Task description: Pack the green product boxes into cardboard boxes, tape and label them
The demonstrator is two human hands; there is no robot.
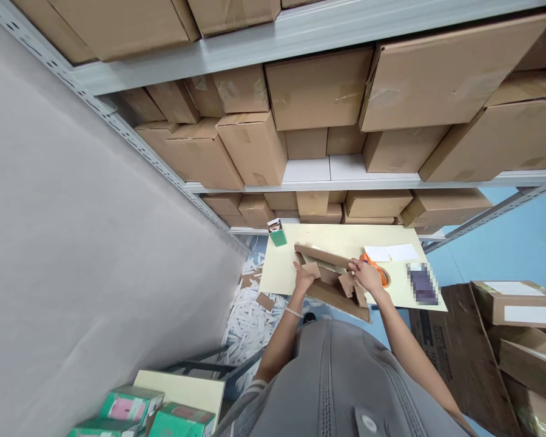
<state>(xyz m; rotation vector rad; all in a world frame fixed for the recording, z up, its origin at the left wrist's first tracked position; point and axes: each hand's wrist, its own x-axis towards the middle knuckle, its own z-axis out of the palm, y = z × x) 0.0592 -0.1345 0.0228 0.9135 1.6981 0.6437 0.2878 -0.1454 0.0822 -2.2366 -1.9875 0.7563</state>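
An opened cardboard box (331,247) lies at the front edge of the cream table (277,276), its flaps spread. My left hand (304,276) grips the box's left end near a small flap. At the right end, my right hand (366,274) has its fingers closed on the cardboard edge. Just beyond that hand sits an orange tape dispenser (384,276), partly covered by it. White paper sheets (398,252) lie behind the dispenser. On the table's far left corner stands a small green box (277,235) with an open top.
Metal shelves (236,60) full of cardboard boxes rise behind the table. A grey wall (95,212) runs along the left. Paper scraps (250,321) cover the floor there. Green boxes (179,420) sit at lower left; taped cartons (519,306) are stacked at right. A blurred dark item (422,285) lies on the table.
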